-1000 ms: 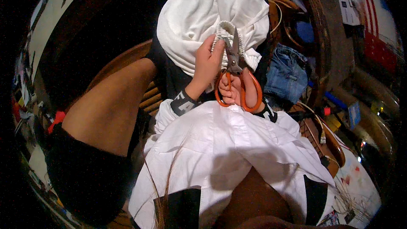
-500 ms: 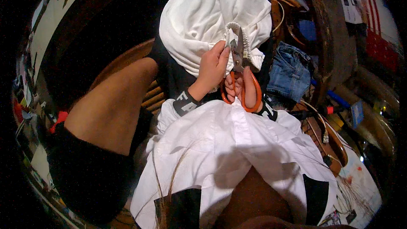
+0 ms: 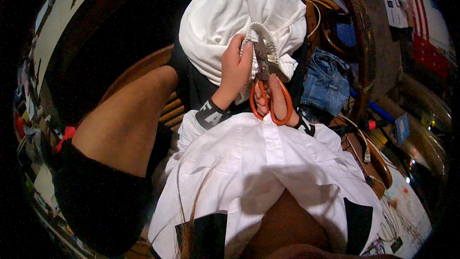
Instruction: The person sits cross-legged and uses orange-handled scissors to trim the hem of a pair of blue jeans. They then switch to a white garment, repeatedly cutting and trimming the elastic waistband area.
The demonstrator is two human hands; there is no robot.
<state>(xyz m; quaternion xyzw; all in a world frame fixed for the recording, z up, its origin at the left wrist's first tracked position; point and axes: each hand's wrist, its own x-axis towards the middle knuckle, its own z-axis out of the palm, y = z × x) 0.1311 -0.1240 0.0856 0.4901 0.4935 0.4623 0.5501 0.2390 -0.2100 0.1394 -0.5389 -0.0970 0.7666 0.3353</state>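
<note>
White cloth with a gathered elastic edge (image 3: pixel 218 19) lies bunched in front of me, over dark fabric. My left hand (image 3: pixel 235 67) pinches the gathered edge between thumb and fingers. In my right hand (image 3: pixel 277 98) is a pair of scissors with orange handles (image 3: pixel 289 97), fingers through the loops. The scissors' dark blades point away from me and lie close together at the elastic edge, right beside my left fingertips. A small pale label (image 3: pixel 271 58) shows inside the band. Whether the blades have cloth between them is hard to make out.
Folded blue denim (image 3: pixel 328 84) lies to the right, near a curved wooden chair arm (image 3: pixel 362 43). A slatted wooden seat (image 3: pixel 172 110) shows at the left, beside my bare leg (image 3: pixel 127 120). Cables (image 3: pixel 364 139) run down the right side.
The scissors' blades, spread apart before, have come together. My left hand has shifted slightly up and left with the elastic edge, which now shows as a wider loop.
</note>
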